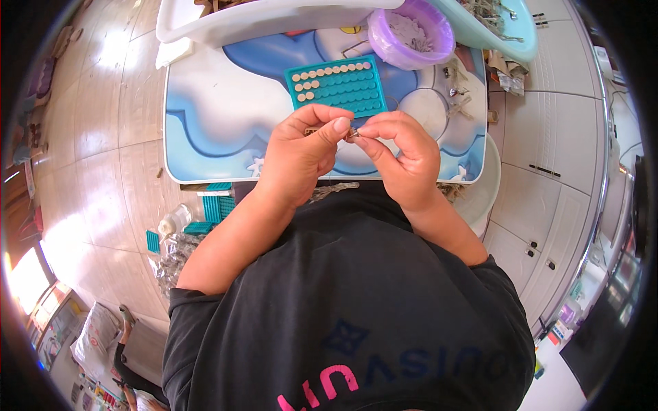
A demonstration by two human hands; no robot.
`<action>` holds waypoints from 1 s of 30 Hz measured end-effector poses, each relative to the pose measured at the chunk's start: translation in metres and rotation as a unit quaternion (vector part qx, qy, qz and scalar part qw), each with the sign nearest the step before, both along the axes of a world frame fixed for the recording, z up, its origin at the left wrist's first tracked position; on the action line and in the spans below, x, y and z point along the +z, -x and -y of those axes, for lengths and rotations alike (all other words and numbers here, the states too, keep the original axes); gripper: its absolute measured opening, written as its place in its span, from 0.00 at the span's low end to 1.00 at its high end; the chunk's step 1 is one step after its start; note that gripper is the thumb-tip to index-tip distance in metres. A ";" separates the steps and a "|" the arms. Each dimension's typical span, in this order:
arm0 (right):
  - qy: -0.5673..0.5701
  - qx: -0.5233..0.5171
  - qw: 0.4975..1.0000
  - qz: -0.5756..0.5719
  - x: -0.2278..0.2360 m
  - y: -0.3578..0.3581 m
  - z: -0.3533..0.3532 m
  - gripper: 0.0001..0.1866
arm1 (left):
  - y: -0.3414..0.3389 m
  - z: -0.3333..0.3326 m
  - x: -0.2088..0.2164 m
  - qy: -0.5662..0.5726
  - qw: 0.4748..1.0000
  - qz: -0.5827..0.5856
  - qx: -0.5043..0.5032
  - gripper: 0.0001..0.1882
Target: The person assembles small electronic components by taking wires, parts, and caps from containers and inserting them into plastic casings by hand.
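Observation:
Just in front of the teal tray, my left hand pinches a small brown piece between thumb and fingers. The thumb and forefinger of my right hand close on a tiny metallic part at that piece's right end. My fingertips nearly meet there, and the fingers cover most of both. The teal tray has rows of round hollows. Beige round discs fill its far row, and a few more lie at the left of the two rows nearer me.
A white bin stands at the table's far edge, beside a purple lined basket of pale bits. A light-blue basin holds tangled metallic pieces. Loose bits lie at the right. More teal trays sit below the table, at left.

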State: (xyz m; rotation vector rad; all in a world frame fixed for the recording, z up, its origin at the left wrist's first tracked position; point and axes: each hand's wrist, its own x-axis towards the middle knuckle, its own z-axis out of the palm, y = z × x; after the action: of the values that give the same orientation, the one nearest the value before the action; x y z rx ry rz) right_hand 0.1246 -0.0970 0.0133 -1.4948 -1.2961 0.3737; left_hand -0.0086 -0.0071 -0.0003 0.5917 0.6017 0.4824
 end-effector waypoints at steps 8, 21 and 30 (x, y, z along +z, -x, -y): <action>-0.004 0.005 1.000 0.028 0.008 -0.014 -0.007 0.06 | 0.003 -0.003 0.003 -0.048 0.997 -0.033 -0.044 0.11; 0.035 0.043 0.978 0.201 0.016 -0.021 -0.010 0.06 | 0.009 -0.011 0.007 -0.145 0.983 -0.057 -0.102 0.16; -0.009 0.035 0.998 0.051 -0.008 0.007 -0.018 0.06 | 0.003 -0.004 0.000 0.126 0.992 -0.015 0.015 0.19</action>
State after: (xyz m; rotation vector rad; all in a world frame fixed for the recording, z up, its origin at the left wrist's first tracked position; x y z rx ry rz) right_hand 0.1175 -0.0793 0.0054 -1.4719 -1.4322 0.3340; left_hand -0.0116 -0.0029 -0.0002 0.3502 0.6884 0.4183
